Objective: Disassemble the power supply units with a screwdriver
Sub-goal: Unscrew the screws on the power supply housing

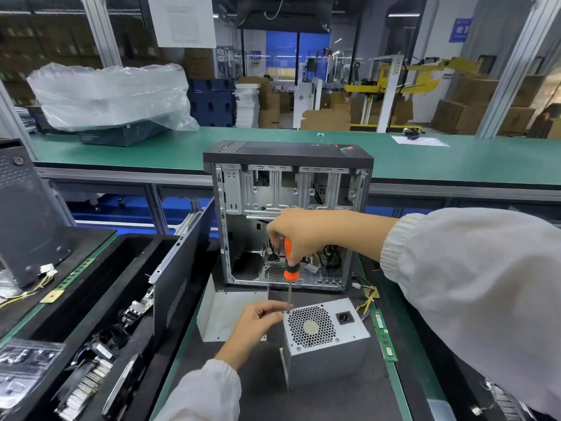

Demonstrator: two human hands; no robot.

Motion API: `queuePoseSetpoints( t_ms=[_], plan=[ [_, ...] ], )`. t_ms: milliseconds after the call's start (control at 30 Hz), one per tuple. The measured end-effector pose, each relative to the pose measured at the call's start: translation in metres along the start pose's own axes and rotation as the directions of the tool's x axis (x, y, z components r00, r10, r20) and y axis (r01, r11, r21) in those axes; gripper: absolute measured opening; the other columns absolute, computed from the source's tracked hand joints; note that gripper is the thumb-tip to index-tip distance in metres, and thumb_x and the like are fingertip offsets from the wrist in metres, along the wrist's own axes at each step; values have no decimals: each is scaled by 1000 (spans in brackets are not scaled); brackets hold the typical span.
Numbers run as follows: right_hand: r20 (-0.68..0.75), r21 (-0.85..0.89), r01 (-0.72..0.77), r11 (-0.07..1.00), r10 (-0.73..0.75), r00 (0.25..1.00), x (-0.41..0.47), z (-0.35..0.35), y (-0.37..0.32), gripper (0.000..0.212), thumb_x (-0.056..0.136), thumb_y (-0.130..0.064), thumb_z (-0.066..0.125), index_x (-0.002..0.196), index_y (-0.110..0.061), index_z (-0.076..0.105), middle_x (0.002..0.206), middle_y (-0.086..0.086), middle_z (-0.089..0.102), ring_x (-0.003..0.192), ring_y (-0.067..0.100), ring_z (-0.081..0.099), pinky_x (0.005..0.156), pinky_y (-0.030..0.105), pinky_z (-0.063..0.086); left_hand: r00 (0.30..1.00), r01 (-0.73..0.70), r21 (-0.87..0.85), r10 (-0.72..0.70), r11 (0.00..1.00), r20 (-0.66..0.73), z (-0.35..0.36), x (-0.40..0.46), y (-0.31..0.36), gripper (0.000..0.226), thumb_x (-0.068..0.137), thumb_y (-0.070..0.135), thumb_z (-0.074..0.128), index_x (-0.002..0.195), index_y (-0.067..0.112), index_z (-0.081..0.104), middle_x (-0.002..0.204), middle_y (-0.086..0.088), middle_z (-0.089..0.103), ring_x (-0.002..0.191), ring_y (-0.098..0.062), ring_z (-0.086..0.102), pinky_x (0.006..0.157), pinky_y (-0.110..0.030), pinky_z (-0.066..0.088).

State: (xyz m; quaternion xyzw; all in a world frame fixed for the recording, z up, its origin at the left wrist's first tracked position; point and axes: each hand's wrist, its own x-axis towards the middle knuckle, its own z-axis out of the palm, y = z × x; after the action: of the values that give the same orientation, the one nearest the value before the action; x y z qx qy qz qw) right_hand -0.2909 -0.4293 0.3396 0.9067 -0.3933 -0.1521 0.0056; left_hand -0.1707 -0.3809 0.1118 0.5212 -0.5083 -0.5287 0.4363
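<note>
A: Where's the unit relative to your fingers?

B: Silver metal power supply box with honeycomb fan grille (323,338) stands on the dark mat surface (334,399), just in front of the open grey computer tower case (288,214). Your right hand (299,235) grips the orange-and-black screwdriver (288,268), upright, tip at the box's top-left corner screw. Your left hand (258,322) pinches at that same corner, fingers curled.

A: Any readable labels?

B: None. Blue wall sign (460,30) too blurred.

A: Room?

B: Green benches, cardboard boxes behind.
</note>
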Motion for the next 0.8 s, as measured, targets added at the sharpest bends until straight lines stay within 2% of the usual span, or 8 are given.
queuePoseSetpoints(
  t_ms=[100, 233, 300, 367, 467, 567, 667, 800],
  plan=[
    [18, 102, -34, 994, 33, 999, 0, -1, -2, 43, 82, -22, 73, 118, -7, 53, 111, 10, 58, 70, 14, 49, 33, 10, 34, 999, -46, 26, 45, 999, 25, 0, 1, -2, 21, 93, 1, 58, 105, 8, 74, 60, 16, 64, 52, 8, 54, 52, -3, 37],
    [8, 132, -150, 980, 151, 989, 0, 5, -2, 57, 87, -59, 54, 101, -4, 55, 90, 10, 57, 59, 20, 62, 45, 25, 47, 997, -74, 13, 73, 997, 22, 0, 1, 1, 18, 92, 9, 64, 104, 15, 76, 73, 13, 72, 71, 5, 64, 60, -4, 41],
    [-89, -40, -225, 973, 221, 971, 1, 9, -4, 57, 94, -60, 37, 75, -9, 50, 72, 6, 46, 50, 16, 49, 43, 28, 35, 997, -70, 8, 70, 998, 17, 0, 2, 2, 18, 92, 11, 65, 104, 18, 77, 84, 7, 76, 86, -3, 69, 67, -8, 45],
    [-173, -193, -266, 944, 234, 957, 4, 11, -7, 54, 99, -53, 31, 68, -10, 40, 67, 3, 38, 53, 17, 38, 47, 29, 31, 997, -69, 17, 68, 997, 25, 0, 3, 2, 18, 92, 11, 64, 105, 15, 76, 74, 11, 74, 80, -1, 68, 66, -7, 45],
    [-136, -246, -159, 956, 128, 982, 4, 8, -6, 37, 100, -43, 40, 81, -12, 44, 68, 1, 40, 55, 16, 38, 46, 28, 28, 996, -89, 40, 88, 995, 26, 0, 5, 1, 18, 93, 8, 62, 108, 10, 73, 53, 20, 60, 57, 9, 57, 54, -3, 39],
    [-8, -133, 28, 991, -30, 1000, 2, -3, -2, 19, 93, -25, 57, 106, -13, 50, 93, 2, 49, 69, 15, 44, 49, 25, 29, 993, -119, 41, 118, 992, 25, -1, 8, 3, 18, 93, 9, 62, 107, 12, 73, 51, 21, 58, 54, 10, 54, 55, -2, 39],
    [68, 48, 82, 995, -85, 994, 3, -7, -5, 45, 84, -5, 62, 123, -20, 46, 111, 6, 42, 82, 21, 51, 53, 26, 38, 990, -141, 4, 141, 990, 30, -2, 9, 7, 17, 91, 10, 66, 104, 16, 75, 60, 17, 66, 62, 7, 59, 65, -6, 43],
    [84, 164, -30, 986, 16, 996, 3, -2, -8, 57, 79, -48, 72, 118, -16, 47, 106, 7, 48, 72, 23, 67, 60, 34, 55, 986, -161, 24, 160, 987, 47, -3, 10, 11, 16, 91, 10, 66, 105, 9, 74, 53, 19, 60, 63, 6, 59, 71, -9, 45]
  ],
)
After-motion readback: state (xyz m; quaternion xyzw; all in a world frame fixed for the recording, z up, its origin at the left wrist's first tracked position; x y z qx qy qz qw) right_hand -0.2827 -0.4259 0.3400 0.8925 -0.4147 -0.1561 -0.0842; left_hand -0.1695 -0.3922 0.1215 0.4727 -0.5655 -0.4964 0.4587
